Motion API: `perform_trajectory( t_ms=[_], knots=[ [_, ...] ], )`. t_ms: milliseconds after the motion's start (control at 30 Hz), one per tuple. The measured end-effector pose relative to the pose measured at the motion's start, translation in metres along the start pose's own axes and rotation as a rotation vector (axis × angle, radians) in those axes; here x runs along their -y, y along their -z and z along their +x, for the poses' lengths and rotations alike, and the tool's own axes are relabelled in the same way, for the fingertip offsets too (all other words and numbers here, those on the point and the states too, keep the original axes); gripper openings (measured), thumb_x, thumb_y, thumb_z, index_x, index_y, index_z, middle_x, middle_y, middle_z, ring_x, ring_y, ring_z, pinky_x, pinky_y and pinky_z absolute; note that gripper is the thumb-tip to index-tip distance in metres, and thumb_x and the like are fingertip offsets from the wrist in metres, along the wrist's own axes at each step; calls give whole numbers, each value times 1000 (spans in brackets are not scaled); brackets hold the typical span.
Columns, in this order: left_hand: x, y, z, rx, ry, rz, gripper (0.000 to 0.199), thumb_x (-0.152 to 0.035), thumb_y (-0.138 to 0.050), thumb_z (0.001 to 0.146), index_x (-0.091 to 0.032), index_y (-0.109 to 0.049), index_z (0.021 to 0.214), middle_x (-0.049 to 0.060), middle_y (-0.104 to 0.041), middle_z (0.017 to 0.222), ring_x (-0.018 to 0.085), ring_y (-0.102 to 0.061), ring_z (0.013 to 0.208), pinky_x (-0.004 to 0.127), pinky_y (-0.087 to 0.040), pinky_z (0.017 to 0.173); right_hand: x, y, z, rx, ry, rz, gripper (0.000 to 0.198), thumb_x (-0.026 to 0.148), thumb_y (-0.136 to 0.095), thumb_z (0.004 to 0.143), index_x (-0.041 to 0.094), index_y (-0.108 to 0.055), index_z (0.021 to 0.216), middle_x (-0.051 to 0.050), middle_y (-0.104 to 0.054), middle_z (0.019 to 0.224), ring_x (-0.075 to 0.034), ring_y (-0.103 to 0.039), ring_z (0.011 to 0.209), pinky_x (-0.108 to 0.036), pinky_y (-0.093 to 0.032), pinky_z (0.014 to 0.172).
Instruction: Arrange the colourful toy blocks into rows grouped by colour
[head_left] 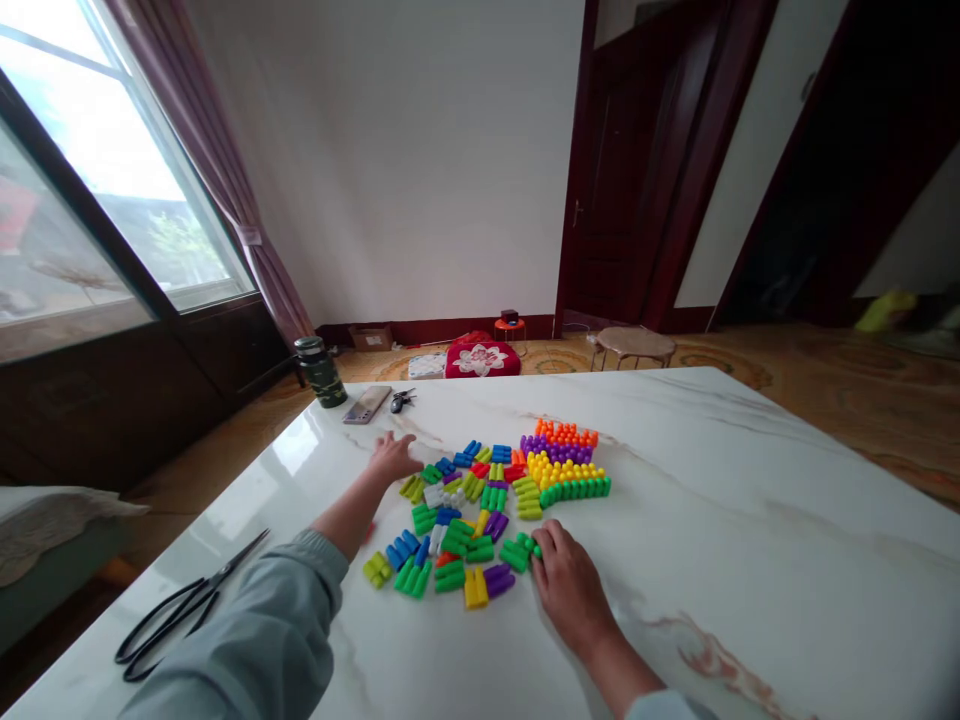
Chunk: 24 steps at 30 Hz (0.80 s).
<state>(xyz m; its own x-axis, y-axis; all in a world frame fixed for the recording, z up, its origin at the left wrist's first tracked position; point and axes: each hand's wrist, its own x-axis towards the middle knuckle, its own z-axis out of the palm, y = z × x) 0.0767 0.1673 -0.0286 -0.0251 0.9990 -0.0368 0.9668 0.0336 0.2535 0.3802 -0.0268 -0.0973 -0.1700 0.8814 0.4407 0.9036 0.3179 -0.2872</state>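
My left hand is stretched out at the far left edge of a pile of plastic building blocks, fingers apart and holding nothing. Closest to it are a lime block and a dark green block. At the near right of the pile, my right hand has its fingertips closed on a green block with round knobs. Beyond that hand stand joined rows of blocks in orange, purple, yellow and green. Loose blue, white, red, yellow and purple blocks lie between my hands.
Black-handled scissors lie on the white marble-patterned table beside my left sleeve. Along the far left edge are a camouflage-patterned flask, a phone and keys. A stool stands on the floor beyond the table.
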Motion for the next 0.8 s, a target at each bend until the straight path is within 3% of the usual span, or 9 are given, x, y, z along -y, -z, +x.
perform_trajectory(
  t_ms=[133,267,500,567,667,800],
  knots=[
    [12,-8,-5,12,124,77,64,-54,-64,72,-24,-57,127,17,-58,129,41,-45,128,53,-41,96,0,-1,0,-16,-5,2,16,9,-49,86,19,-58,96,-7,-58,99,-20,-58,90,-30,-45,80],
    [7,-22,-7,-36,182,76,51,-49,-53,82,-22,-57,125,19,-52,132,40,-51,120,48,-45,89,0,-3,0,-5,-17,6,16,10,-49,86,19,-58,97,-7,-58,101,-20,-58,91,-30,-45,81],
    [-9,-26,-5,-52,82,-28,21,-23,-62,78,-21,-69,99,10,-66,102,27,-57,112,34,-46,92,0,-3,0,23,-32,11,16,11,-49,87,19,-58,98,-8,-58,103,-21,-58,94,-31,-43,83],
    [-14,-23,-3,-41,54,-73,13,-24,-63,83,-19,-68,94,8,-67,98,23,-57,110,35,-46,93,-1,-4,0,13,-26,11,16,11,-49,87,19,-58,97,-8,-58,102,-21,-58,94,-30,-43,83],
    [-26,-19,-2,-33,26,-159,22,-35,-62,90,-15,-65,99,6,-66,105,19,-62,100,40,-51,89,-1,-3,0,3,-13,4,15,11,-50,86,19,-58,96,-8,-58,101,-20,-58,93,-30,-44,81],
    [-48,-13,-5,-53,-46,-318,9,-23,-71,78,-17,-69,84,4,-70,87,20,-66,90,33,-52,82,0,0,1,12,-18,-4,15,11,-50,86,19,-59,95,-8,-58,100,-20,-58,91,-29,-44,80]
  ],
)
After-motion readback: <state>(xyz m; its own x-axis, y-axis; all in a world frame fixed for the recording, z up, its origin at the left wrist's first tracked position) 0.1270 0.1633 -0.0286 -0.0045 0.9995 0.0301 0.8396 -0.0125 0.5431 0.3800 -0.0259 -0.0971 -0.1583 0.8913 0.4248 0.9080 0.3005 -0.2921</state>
